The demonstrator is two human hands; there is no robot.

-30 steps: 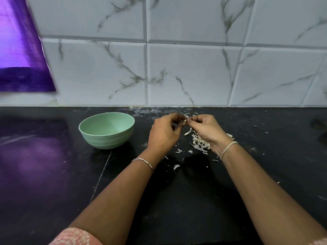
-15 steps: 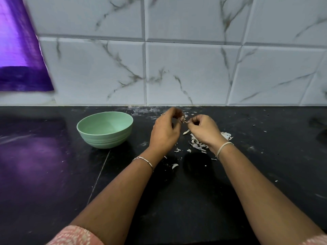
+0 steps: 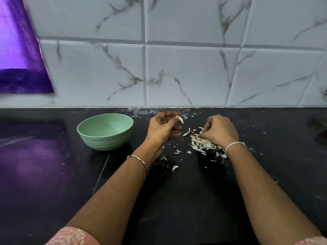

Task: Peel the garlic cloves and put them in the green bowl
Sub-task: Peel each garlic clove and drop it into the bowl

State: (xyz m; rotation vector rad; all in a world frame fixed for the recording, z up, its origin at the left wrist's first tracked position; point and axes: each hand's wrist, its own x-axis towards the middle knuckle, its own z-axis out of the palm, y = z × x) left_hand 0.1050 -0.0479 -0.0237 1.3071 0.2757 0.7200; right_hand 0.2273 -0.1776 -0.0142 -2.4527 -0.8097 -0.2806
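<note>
Drawn apart since before: garlic clove (image 3: 179, 119) pinched in left hand (image 3: 161, 129), skin scrap (image 3: 201, 132) in right hand (image 3: 219, 130); next, into green bowl (image 3: 104, 138)

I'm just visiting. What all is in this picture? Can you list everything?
counter: one, black.
wall: white marbled tiles, behind.
cloth: one, purple, upper left.
bowl: one, green, on counter, left.
clove: one, whitish, in left grip.
peels: pile and bits, white, on counter by right grip.
bracelets: two, one per wrist.
sleeves: two, pink, bottom edge.
left grip: pinches the clove.
right grip: curled, seems to pinch a scrap.
</note>
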